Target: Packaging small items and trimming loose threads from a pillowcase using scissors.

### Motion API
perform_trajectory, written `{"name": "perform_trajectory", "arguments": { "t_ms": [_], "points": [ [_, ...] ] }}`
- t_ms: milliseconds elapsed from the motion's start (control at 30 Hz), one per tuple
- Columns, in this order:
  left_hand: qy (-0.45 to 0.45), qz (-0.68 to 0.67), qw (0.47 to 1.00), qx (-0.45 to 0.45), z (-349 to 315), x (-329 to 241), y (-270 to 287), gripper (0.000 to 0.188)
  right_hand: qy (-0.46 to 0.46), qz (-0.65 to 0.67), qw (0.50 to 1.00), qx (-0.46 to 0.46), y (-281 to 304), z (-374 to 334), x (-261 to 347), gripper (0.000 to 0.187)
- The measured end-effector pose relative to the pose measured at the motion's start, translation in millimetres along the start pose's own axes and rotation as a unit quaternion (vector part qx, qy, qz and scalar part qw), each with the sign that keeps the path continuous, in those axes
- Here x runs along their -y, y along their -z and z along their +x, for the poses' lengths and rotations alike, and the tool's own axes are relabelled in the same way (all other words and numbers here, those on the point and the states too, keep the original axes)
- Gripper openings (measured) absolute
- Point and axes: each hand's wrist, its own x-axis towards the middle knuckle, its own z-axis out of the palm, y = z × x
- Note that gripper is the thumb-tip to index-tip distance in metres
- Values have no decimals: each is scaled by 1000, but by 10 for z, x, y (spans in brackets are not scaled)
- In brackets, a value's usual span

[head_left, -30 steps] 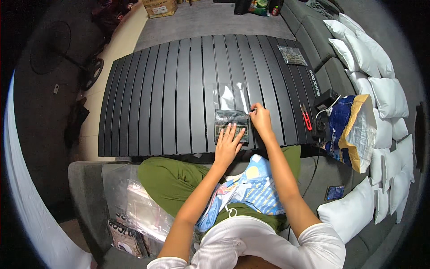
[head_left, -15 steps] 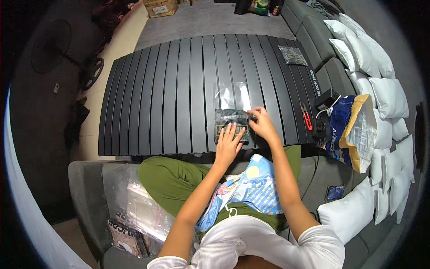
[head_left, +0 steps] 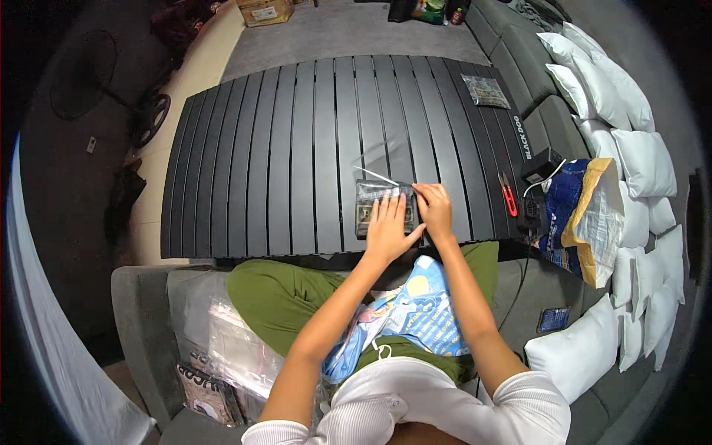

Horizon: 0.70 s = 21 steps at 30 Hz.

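Note:
A folded dark patterned item in a clear plastic bag (head_left: 364, 211) lies at the near edge of the slatted black table (head_left: 259, 170). My left hand (head_left: 389, 228) rests flat on it, fingers stretched toward the far side. Beside the bag's upper right corner is my right hand (head_left: 436, 208), its fingers closed on the edge of the plastic. From the far side of the bag, a clear flap (head_left: 380, 159) rises partly off the table, with a bright line along it.
Another packed bag (head_left: 485, 91) lies at the table's far right. Red-handled snips (head_left: 507, 195), a black adapter (head_left: 542, 165) with cables and a blue-and-yellow sack (head_left: 582, 219) are on the right. White pillows (head_left: 575, 343) line the sofa; plastic packages (head_left: 237, 348) lie left, a phone (head_left: 553, 320) right.
The clear flap, flat on the table before, now lifts and folds toward me. My right hand has closed in on the bag's corner; my left hand has shifted slightly right, still flat.

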Motion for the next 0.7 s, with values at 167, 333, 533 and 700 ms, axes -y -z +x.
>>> {"name": "perform_trajectory", "arguments": {
  "t_ms": [167, 333, 533, 700],
  "points": [
    [22, -32, 999, -35, 54, -177, -141, 50, -34, 40, 999, 5, 26, 10, 24, 17],
    [4, -26, 999, -31, 22, -85, -238, 41, -38, 78, 996, 33, 81, 45, 6, 20],
    [-17, 60, 997, -44, 20, -108, -338, 42, -22, 72, 996, 45, 110, 47, -19, 21],
    [20, 76, 997, -25, 16, -149, -366, 52, -6, 58, 997, 51, 98, 25, -36, 22]
  ]
}}
